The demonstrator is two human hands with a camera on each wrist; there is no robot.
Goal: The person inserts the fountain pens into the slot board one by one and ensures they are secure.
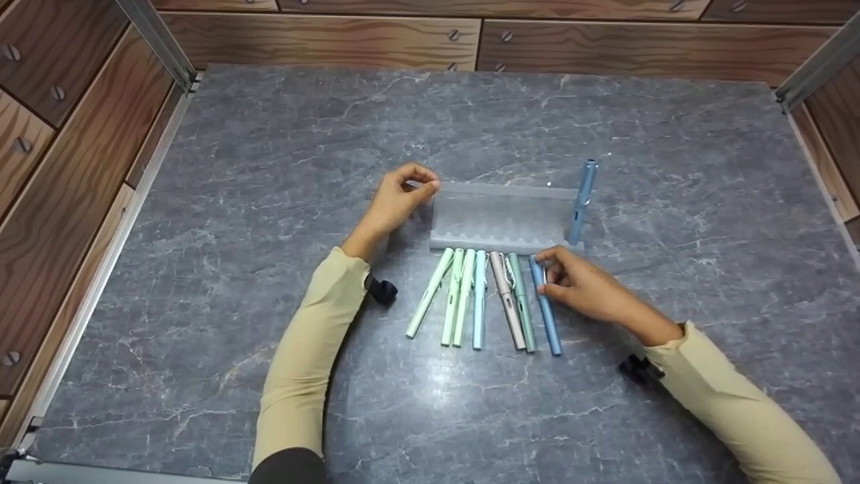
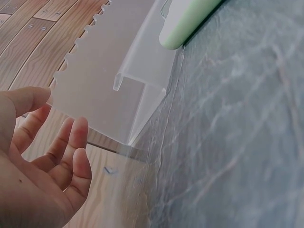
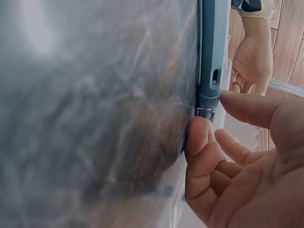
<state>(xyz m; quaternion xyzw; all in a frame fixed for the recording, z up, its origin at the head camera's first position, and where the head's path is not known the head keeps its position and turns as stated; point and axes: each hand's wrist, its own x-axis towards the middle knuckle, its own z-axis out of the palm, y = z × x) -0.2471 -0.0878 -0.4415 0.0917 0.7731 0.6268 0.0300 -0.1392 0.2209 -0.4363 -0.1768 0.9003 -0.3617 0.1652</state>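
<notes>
The grey marbled tabletop [image 1: 201, 302] bears a stand [image 1: 500, 212] and, apparently, seven pens [image 1: 479, 302].

You have eight pens [image 1: 480, 302]: three pale green pens [image 1: 429, 293], one light blue pen [image 1: 478, 309], one greyish pen [image 1: 508, 302], one dark green pen [image 1: 522, 302], two blue pens [image 1: 582, 202]. You also have one translucent rack [image 1: 500, 208], two black wrist devices [image 1: 384, 292], one table [image 1: 470, 410].

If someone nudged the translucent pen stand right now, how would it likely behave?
The translucent pen stand looks thin-walled, so it is probably light and apt to slide. Its flat, folded sheet shape suggests it would stay fairly stiff. The blue pen standing at its right end might tip if the stand were jolted.
</notes>
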